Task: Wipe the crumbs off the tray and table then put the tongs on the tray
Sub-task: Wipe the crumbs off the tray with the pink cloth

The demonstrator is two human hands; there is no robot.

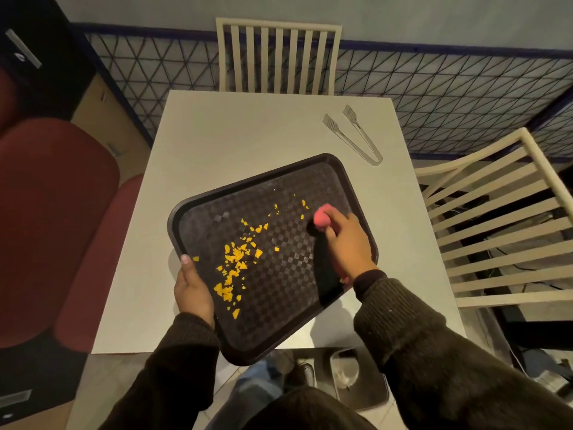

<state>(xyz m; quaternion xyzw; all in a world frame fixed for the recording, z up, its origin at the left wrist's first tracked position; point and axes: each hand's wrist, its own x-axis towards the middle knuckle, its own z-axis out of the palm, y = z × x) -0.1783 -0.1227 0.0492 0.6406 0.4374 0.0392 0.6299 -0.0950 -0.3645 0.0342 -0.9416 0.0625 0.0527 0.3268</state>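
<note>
The left hand [193, 288] holds the dark checkered tray [297, 318] by its left rim, thumb on top, with the tray turned askew and its near corner jutting past the edge of the white tabletop [235, 135]. The right hand [348, 243] presses a pink cloth [322, 219] to the tray's right part, while yellow crumbs [235, 262] lie scattered across its middle and left. Metal tongs [356, 135] lie on the tabletop beyond the tray's far right corner, apart from it.

We are seeing a cream slatted chair [276, 54] standing at the far end, another slatted chair [508, 218] sitting at the right, a dark red seat [55, 218] lying along the left, and a metal bin [350, 380] resting on the floor.
</note>
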